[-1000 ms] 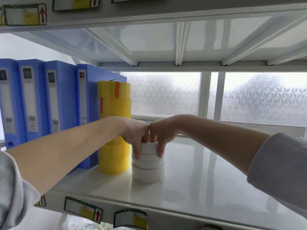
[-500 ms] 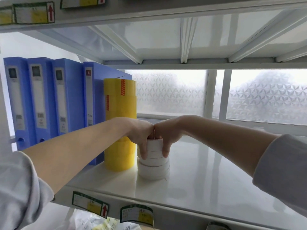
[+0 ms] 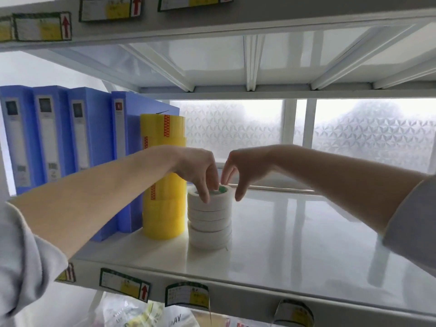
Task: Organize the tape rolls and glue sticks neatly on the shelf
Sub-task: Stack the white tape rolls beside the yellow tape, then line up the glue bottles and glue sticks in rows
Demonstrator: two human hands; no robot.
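Observation:
A stack of white tape rolls [image 3: 210,224] stands on the white shelf [image 3: 306,244], its top roll showing a green core. Touching its left side is a taller stack of yellow tape rolls [image 3: 165,215]. My left hand [image 3: 200,168] hangs over the white stack with fingers pointing down, the fingertips touching the top roll's front rim. My right hand [image 3: 245,166] hovers at the stack's right edge, its fingers loose and its thumb clear of the roll. No glue sticks are in view.
Several blue file boxes [image 3: 77,138] stand upright left of the yellow stack. A frosted window [image 3: 372,138] closes the back. The upper shelf [image 3: 236,17] is low overhead. Labels [image 3: 125,283] line the front edge, and plastic bags [image 3: 132,312] lie below.
Both hands have let go of the sides of the white stack and risen, with fingers spread apart. The top roll's green core now shows. The camera has moved closer.

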